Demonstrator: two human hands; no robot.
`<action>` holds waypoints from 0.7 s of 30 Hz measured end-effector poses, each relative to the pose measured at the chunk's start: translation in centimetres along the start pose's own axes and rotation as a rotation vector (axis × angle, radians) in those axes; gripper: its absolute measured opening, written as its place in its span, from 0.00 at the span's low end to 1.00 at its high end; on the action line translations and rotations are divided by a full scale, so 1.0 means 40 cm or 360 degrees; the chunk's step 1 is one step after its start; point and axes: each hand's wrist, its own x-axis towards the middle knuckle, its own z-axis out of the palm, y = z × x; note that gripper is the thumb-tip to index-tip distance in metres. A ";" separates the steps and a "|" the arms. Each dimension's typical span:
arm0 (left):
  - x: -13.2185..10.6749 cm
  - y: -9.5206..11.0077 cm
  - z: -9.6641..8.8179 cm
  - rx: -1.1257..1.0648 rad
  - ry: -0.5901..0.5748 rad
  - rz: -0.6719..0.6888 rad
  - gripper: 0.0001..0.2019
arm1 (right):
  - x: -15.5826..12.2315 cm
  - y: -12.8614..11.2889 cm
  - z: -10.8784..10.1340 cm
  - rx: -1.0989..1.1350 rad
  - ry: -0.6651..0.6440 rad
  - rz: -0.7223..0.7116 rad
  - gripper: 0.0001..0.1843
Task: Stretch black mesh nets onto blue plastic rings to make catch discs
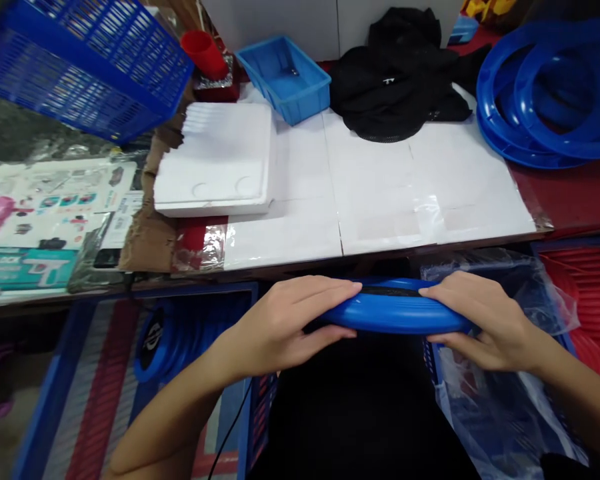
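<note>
Here, the left hand (293,320) and right hand (487,323) grip a blue plastic disc (400,313) before the counter (565,197); the slatted crate (50,390) holds blue discs (153,343), the light-blue bin (303,107) something small and dark.

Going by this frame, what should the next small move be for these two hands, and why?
Probably a slight tilt of the blue piece to show more of its upper side: the left hand and right hand grip its two ends, with digits above and below, but it is seen nearly edge-on, so the dark strip along its top shows only narrowly.
</note>
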 end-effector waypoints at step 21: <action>-0.067 0.001 0.014 -0.0093 0.0144 -0.0016 0.29 | 0.077 -0.079 0.036 -0.0093 -0.0009 0.0011 0.21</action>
